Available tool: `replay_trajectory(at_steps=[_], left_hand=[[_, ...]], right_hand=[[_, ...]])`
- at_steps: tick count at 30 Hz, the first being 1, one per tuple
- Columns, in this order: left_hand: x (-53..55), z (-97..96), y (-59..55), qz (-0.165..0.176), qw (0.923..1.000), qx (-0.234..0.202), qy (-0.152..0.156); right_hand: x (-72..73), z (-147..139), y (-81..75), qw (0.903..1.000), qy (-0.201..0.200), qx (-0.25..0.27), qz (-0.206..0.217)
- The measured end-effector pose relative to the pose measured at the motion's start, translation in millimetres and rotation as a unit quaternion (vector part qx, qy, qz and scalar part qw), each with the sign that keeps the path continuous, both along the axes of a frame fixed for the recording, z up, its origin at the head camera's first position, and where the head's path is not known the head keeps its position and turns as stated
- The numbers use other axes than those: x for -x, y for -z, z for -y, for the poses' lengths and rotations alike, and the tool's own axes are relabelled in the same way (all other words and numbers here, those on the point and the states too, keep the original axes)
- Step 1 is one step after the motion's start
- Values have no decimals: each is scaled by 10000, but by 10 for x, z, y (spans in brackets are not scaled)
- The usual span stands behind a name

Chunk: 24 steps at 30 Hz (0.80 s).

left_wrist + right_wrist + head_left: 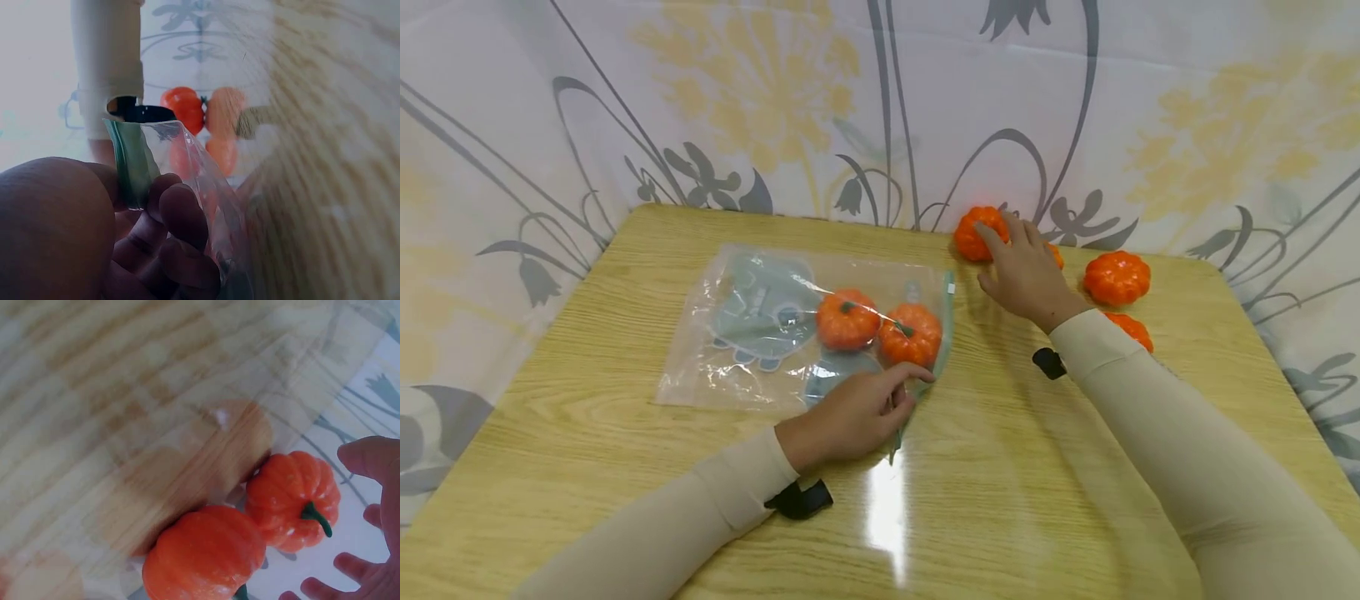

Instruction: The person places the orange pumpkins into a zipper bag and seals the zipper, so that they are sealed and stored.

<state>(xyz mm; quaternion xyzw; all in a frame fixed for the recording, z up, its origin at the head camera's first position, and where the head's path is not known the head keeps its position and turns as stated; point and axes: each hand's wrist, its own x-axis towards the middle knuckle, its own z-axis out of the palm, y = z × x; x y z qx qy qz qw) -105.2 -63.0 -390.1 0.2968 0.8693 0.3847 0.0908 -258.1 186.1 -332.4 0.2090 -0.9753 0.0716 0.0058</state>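
A clear zip bag (pixel 767 325) with a grey-green cartoon print lies flat, its green zip edge to the right. Inside it are two toy pumpkins, one pumpkin (pixel 847 319) left of the other (pixel 910 335). My left hand (pixel 857 412) pinches the near corner of the mouth; the green zip strip (pixel 130 164) shows between thumb and fingers. At the back edge, my right hand (pixel 1028 273) reaches over an orange toy pumpkin (pixel 981 234), fingers spread. In the right wrist view those fingers stand apart beside a green-stemmed pumpkin (pixel 292 500).
Right of the right hand sits a pumpkin (pixel 1117 277); another pumpkin (pixel 1131 330) is partly behind the sleeve, and one more (pixel 1056 256) mostly behind the hand. A flower-patterned curtain (pixel 790 108) stands along the back of the wooden table (pixel 1000 500).
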Motion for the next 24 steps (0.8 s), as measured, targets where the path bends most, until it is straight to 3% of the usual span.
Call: replay_trajectory(at_steps=[15,24], left_hand=[[-2,-8,20,51,10000,20,39],[4,12,31,14,10000,62,12]], right_hand=[[222,48,40,9982,-2,-547,228],[309,47,63,9982,95,125,582]])
